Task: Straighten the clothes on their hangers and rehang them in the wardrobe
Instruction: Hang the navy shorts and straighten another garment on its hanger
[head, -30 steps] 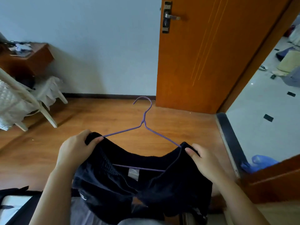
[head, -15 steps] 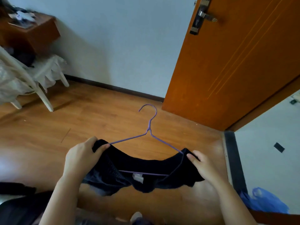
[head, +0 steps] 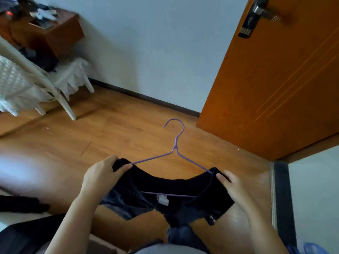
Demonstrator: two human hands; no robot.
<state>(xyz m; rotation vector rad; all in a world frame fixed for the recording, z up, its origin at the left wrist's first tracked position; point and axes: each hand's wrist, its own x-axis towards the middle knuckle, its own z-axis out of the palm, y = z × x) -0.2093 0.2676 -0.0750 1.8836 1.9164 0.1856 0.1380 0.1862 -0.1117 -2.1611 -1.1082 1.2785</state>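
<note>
Fingers [head: 110, 160] of the left hand [head: 100, 174] curl over 1 shoulder end of the dark garment [head: 174, 186], the thumb closing against them and pinching the cloth where the hanger wire enters it. From my remote view, the right hand [head: 233, 187] mirrors this at the other shoulder end: the thumb lies on top and the remaining fingers are tucked under the cloth, so I cannot tell how they lie. Both forearms rise from the lower edge of the view, and the 2 hands are held apart at about the same height, stretching the garment between them above the wooden floor [head: 128, 134].

Open floor lies ahead of the hands up to the pale wall [head: 156, 43]. The orange door [head: 275, 79] stands to the right, its lower corner near the hanger's hook. A dark threshold strip [head: 282, 198] runs just beside the right hand. A white chair [head: 55, 92] and a wooden cabinet [head: 55, 33] stand well apart to the left.

The purple wire hanger [head: 176, 149] points its hook away from me, with the hook's opening to the left. Its 2 sloping arms run down into the garment's shoulders. The lower bar crosses the neck opening, and a white label [head: 162, 199] sits just below it. The neckline sags in a shallow curve, and the lower cloth hangs crumpled.
</note>
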